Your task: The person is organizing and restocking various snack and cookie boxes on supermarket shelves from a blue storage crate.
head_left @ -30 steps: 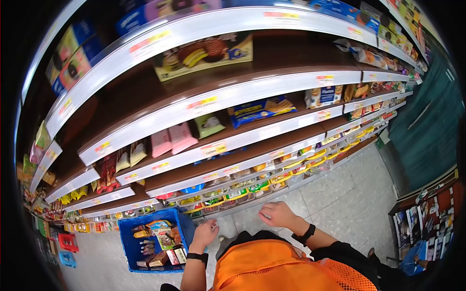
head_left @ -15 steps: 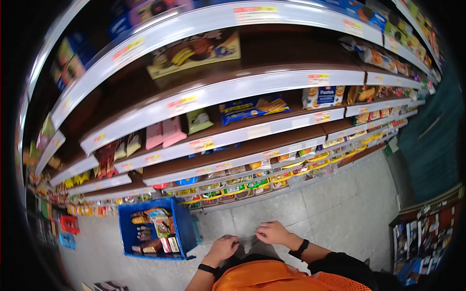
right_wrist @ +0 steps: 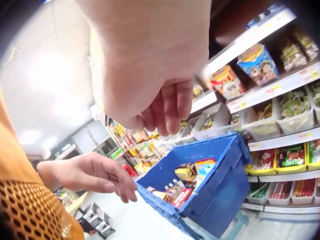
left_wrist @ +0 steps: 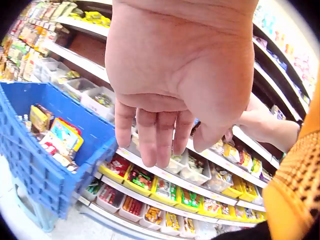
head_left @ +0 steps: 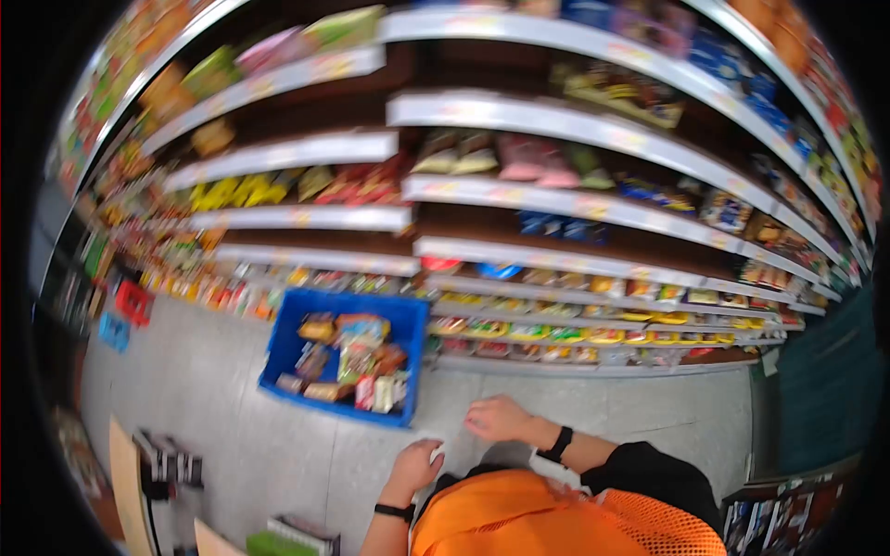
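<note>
Both hands hang in front of the orange vest with nothing in them. My left hand [head_left: 416,465] is low at the centre, its fingers loosely bent; the left wrist view shows its palm and relaxed fingers [left_wrist: 150,135]. My right hand [head_left: 499,419] is a little higher and to the right, fingers drooping in the right wrist view. A blue crate [head_left: 419,371] stands ahead and to the left of the hands, apart from both. Packaged snacks lie in it, among them a colourful bag [head_left: 360,347], a yellow-brown pack [head_left: 317,326] and a red-and-white box [head_left: 364,393].
Store shelves [head_left: 519,190] with snack bags and bins curve across the front. Red [head_left: 133,303] and blue stools [head_left: 114,331] stand far left. Pale boards [head_left: 130,482] and dark boxes are at lower left. A dark green curtain-like surface [head_left: 825,398] is at right.
The head view has swung left, so the crate and shelves sit farther right in it. The hands came close together half a second ago and are now slightly apart, still holding nothing.
</note>
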### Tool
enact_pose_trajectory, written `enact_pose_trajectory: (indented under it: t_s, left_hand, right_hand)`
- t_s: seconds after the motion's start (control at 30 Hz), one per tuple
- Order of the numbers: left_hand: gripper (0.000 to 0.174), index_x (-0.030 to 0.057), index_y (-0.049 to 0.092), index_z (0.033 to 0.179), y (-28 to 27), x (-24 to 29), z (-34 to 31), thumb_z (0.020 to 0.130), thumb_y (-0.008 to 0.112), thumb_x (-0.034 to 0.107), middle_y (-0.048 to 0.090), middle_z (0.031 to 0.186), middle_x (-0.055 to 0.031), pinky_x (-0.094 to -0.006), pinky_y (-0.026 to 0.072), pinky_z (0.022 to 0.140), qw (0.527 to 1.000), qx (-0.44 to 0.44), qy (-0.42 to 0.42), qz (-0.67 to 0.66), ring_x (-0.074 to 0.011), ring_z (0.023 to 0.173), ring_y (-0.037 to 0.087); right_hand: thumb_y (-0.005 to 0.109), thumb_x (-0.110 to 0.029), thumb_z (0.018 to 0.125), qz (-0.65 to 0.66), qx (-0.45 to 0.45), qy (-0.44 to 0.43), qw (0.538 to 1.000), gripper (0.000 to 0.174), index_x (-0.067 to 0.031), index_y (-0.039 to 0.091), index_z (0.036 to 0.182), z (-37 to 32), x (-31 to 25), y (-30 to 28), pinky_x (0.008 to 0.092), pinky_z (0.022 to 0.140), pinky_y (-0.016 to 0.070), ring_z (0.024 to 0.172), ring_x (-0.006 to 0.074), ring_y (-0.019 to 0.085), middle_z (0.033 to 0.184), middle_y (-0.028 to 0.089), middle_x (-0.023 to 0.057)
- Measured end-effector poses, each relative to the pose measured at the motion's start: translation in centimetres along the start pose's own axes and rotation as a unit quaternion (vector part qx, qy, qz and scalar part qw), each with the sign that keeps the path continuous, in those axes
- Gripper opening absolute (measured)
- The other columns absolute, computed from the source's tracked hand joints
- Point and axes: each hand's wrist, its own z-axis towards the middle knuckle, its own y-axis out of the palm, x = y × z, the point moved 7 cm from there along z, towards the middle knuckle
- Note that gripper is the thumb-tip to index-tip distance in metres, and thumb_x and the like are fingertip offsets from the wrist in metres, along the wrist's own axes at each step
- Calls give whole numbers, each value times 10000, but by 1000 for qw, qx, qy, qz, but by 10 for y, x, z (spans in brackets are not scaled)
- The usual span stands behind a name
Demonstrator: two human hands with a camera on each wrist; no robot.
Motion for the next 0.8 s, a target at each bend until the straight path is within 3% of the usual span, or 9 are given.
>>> enact_pose_trajectory:
  t_s: [0.13, 0.27, 0.33, 0.43, 0.6, 0.8]
  left_hand:
    - [309, 49, 714, 1168, -40, -81, -123, 909, 682, 216, 734, 1134, -172, -461, 561, 925, 995, 55, -85, 3, -380, 1063, 688]
    - [287, 58, 724, 1148, -71, -160, -234, 901, 686, 199, 744, 1119, -160, -458, 565, 899, 983, 37, -181, -1, -365, 1041, 698]
    - [291, 65, 724, 1155, -82, -194, -286, 897, 695, 196, 751, 1110, -151, -455, 566, 890, 964, 71, -254, -30, -351, 1028, 707]
    - [302, 58, 721, 1162, -97, -229, -333, 893, 715, 195, 760, 1089, -140, -445, 578, 854, 944, 96, -312, -54, -335, 975, 725]
    - [306, 49, 715, 1174, -151, -258, -322, 901, 721, 187, 754, 1113, -149, -442, 583, 830, 928, 160, -330, -68, -325, 958, 736]
    - [296, 30, 701, 1180, -230, -271, -238, 912, 712, 155, 743, 1106, -166, -433, 575, 845, 953, 162, -244, -76, -342, 958, 726]
  right_hand:
    - [705, -213, 910, 7, -74, -33, 997, 136, -105, 705, 829, 58, -86, 91, 430, 613, 548, 724, 306, 676, 818, 660, 72]
    - [705, -215, 908, 74, -107, -100, 986, 151, -97, 688, 816, 129, -167, 153, 428, 602, 530, 727, 309, 670, 807, 650, 75]
    - [669, -219, 922, 62, -137, -142, 978, 205, -67, 661, 785, 158, -190, 175, 454, 634, 533, 744, 327, 667, 795, 633, 90]
    - [670, -215, 916, 79, -171, -123, 974, 208, -60, 655, 779, 192, -198, 207, 458, 644, 533, 739, 334, 663, 784, 627, 96]
    - [666, -217, 912, 92, -202, -105, 969, 202, -62, 662, 782, 222, -195, 257, 463, 660, 536, 752, 342, 670, 789, 636, 100]
    - [665, -215, 891, 108, -218, -67, 968, 207, -55, 656, 761, 277, -176, 328, 474, 678, 543, 765, 359, 677, 782, 640, 113]
